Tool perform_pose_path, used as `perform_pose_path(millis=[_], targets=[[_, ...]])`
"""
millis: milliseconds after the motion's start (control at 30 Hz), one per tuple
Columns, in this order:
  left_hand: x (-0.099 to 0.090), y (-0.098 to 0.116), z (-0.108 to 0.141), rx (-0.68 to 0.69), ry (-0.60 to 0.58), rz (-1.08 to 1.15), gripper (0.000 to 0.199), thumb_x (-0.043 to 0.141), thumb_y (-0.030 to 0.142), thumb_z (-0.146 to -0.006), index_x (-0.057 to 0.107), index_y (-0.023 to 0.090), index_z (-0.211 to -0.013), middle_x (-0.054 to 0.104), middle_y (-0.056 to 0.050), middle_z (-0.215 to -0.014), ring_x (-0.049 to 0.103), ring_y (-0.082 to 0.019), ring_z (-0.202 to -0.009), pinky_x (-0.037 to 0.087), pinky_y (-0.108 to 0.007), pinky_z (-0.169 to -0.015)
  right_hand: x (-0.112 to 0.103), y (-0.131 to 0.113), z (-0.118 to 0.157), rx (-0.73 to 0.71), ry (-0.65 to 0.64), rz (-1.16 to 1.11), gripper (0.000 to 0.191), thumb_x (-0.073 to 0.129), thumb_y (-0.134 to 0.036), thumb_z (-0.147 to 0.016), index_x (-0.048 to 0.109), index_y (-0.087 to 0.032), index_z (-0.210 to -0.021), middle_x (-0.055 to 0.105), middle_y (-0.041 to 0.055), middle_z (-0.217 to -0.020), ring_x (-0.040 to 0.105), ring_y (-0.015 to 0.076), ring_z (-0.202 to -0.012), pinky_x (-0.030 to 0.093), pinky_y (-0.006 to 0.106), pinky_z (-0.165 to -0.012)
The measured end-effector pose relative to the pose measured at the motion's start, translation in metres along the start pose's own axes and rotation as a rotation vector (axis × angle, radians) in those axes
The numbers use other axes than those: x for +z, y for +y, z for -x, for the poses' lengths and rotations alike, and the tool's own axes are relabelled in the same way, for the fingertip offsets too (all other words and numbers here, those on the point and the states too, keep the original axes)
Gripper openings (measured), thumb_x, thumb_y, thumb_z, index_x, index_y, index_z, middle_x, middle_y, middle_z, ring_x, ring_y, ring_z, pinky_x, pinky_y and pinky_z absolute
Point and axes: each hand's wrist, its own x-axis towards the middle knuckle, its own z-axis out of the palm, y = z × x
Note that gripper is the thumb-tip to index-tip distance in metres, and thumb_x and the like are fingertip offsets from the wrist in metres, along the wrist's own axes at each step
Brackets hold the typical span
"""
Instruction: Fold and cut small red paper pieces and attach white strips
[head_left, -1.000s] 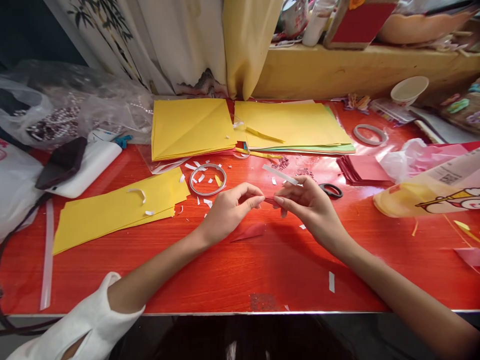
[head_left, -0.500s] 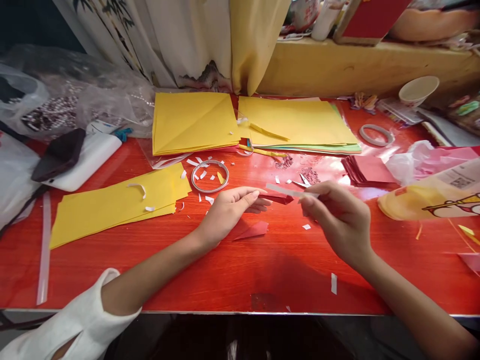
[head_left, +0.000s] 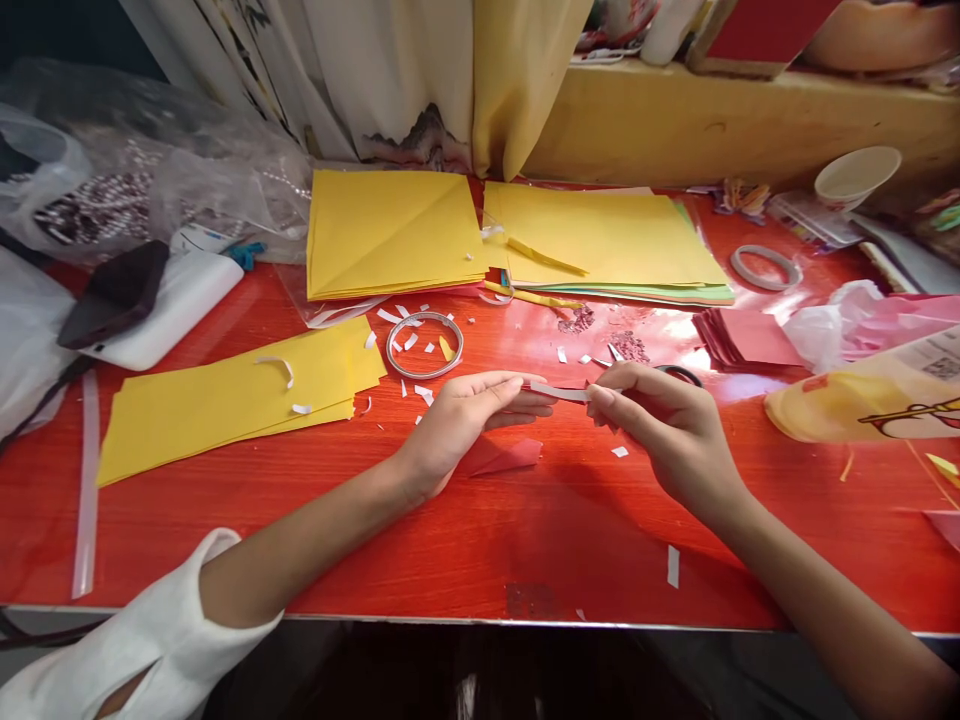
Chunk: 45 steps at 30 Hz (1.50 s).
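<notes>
White strip (head_left: 561,394) is btwn my two hands, up over the red tabletop (head_left: 420,560), laid lengthwise along a narrow folded red pc. (head_left: 553,386). Can't see much of that red pc.: strip + fingers cover most of it. My L hand (head_left: 459,428) has thumb pressed down on its L end, other fingers straight & close together underneath; how far in it goes, can't tell. My R hand (head_left: 667,420) pinches the strip's R end btwn thumb & index, no gap showing; the tip's hidden, and whether I've got the red pc. there too, can't tell. Loose red scrap (head_left: 510,458) lies on the tabletop just below my L fingers, partly hidden. Scissors (head_left: 681,374) sit behind my R hand, middle blocked, only blade tips & part of a blk handle showing. Bottle (head_left: 862,400) at far R's cut off by the edge.
</notes>
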Motion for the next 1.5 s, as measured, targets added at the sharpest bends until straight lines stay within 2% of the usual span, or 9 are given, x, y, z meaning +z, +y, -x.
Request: perform_pose_path(millis=[567, 1100, 1200, 1267, 1333, 1400, 1500], targets=[[-0.003, -0.005, -0.002, 0.004, -0.01, 0.004, 0.021, 0.052, 0.025, -0.085, 0.064, 0.011, -0.096, 0.07, -0.009, -0.101, 0.064, -0.021, -0.097, 0.045, -0.037, -0.094, 0.001, 0.005, 0.0, 0.018, 0.024, 0.0, 0.02, 0.057, -0.033, -0.084, 0.057, -0.021, -0.068, 0.052, -0.0013, -0.064, 0.04, 0.0081, -0.052, 0.029, 0.023, -0.044], [-0.002, -0.006, -0.001, 0.015, -0.041, 0.009, 0.023, 0.051, 0.027, -0.086, 0.065, 0.012, -0.096, 0.069, -0.009, -0.104, 0.063, -0.02, -0.099, 0.044, -0.035, -0.095, 0.002, 0.004, 0.0, -0.004, 0.004, 0.045, 0.021, 0.056, -0.034, -0.084, 0.058, -0.02, -0.068, 0.052, -0.0003, -0.063, 0.047, 0.0107, -0.058, 0.033, 0.023, -0.046], [-0.004, -0.007, -0.002, 0.011, -0.007, -0.018, 0.024, 0.051, 0.027, -0.087, 0.064, 0.011, -0.097, 0.069, -0.009, -0.101, 0.064, -0.019, -0.096, 0.045, -0.034, -0.093, 0.003, 0.009, -0.001, 0.002, 0.081, -0.026, 0.016, 0.056, -0.032, -0.084, 0.058, -0.022, -0.071, 0.053, -0.0006, -0.065, 0.051, 0.0112, -0.06, 0.04, 0.024, -0.051], [-0.004, -0.008, -0.004, 0.018, 0.047, -0.07, 0.023, 0.052, 0.026, -0.086, 0.064, 0.01, -0.098, 0.07, -0.008, -0.097, 0.065, -0.017, -0.091, 0.047, -0.032, -0.09, 0.003, 0.012, -0.003, -0.005, 0.185, -0.1, 0.006, 0.058, -0.03, -0.083, 0.058, -0.025, -0.082, 0.057, 0.0003, -0.078, 0.056, 0.0132, -0.073, 0.046, 0.025, -0.061], [-0.005, -0.008, -0.005, 0.032, 0.087, -0.139, 0.02, 0.053, 0.025, -0.085, 0.063, 0.011, -0.096, 0.071, -0.006, -0.091, 0.066, -0.015, -0.086, 0.048, -0.029, -0.087, 0.003, 0.013, -0.007, -0.001, 0.226, -0.157, 0.017, 0.061, -0.029, -0.08, 0.055, -0.028, -0.097, 0.059, 0.0012, -0.093, 0.058, 0.0149, -0.088, 0.048, 0.027, -0.072], [-0.006, -0.009, -0.005, 0.055, 0.089, -0.223, 0.019, 0.054, 0.025, -0.084, 0.063, 0.012, -0.095, 0.07, -0.005, -0.089, 0.066, -0.014, -0.084, 0.049, -0.029, -0.085, 0.004, 0.012, -0.009, 0.067, 0.127, -0.214, 0.032, 0.063, -0.029, -0.079, 0.05, -0.028, -0.108, 0.061, 0.0015, -0.095, 0.06, 0.0147, -0.085, 0.05, 0.028, -0.072], [-0.007, -0.008, -0.003, 0.119, 0.059, -0.396, 0.023, 0.05, 0.028, -0.086, 0.062, 0.013, -0.098, 0.068, -0.006, -0.09, 0.065, -0.015, -0.086, 0.049, -0.03, -0.085, 0.006, 0.007, -0.009, 0.233, -0.125, -0.305, 0.044, 0.063, -0.031, -0.078, 0.043, -0.024, -0.117, 0.064, 0.0, -0.077, 0.059, 0.0128, -0.063, 0.051, 0.028, -0.059]])
